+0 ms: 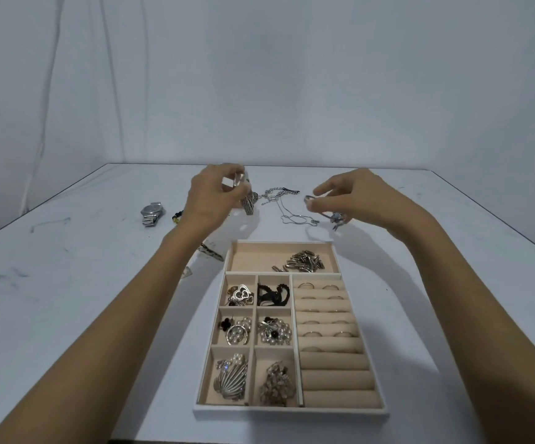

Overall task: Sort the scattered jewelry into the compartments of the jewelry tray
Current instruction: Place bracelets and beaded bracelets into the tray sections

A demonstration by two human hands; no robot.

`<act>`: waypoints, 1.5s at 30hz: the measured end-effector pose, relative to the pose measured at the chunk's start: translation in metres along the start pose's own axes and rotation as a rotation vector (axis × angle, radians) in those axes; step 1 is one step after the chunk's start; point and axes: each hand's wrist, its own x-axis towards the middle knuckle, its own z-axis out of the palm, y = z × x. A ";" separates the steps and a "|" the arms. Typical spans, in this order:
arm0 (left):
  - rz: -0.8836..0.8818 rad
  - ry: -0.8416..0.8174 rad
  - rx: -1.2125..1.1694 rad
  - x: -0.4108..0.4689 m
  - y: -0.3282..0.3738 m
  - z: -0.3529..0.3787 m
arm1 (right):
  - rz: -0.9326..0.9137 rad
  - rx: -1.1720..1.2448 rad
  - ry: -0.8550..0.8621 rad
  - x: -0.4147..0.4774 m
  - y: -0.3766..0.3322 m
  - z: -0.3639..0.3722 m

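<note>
A beige jewelry tray (pixel 292 410) lies in front of me, with brooches, clips and rings in its compartments. Beyond its far edge my left hand (pixel 215 195) is raised and pinches a patterned hair clip (pixel 249 201) that hangs from the fingers. My right hand (pixel 356 197) hovers to the right, fingertips closed on a silver bangle (pixel 324 211) that carries a small charm. Between the hands, silver chains (pixel 284 206) lie tangled on the table.
A silver wristwatch (pixel 152 213) lies at the left, a dark beaded piece (pixel 176 216) beside it. Another patterned clip (pixel 210 251) pokes out under my left forearm, near the tray's far left corner. A white backdrop hangs behind the white table (pixel 67 283).
</note>
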 end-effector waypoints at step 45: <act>-0.023 -0.008 -0.117 -0.064 -0.001 -0.012 | -0.428 -0.664 -0.305 -0.005 -0.011 0.061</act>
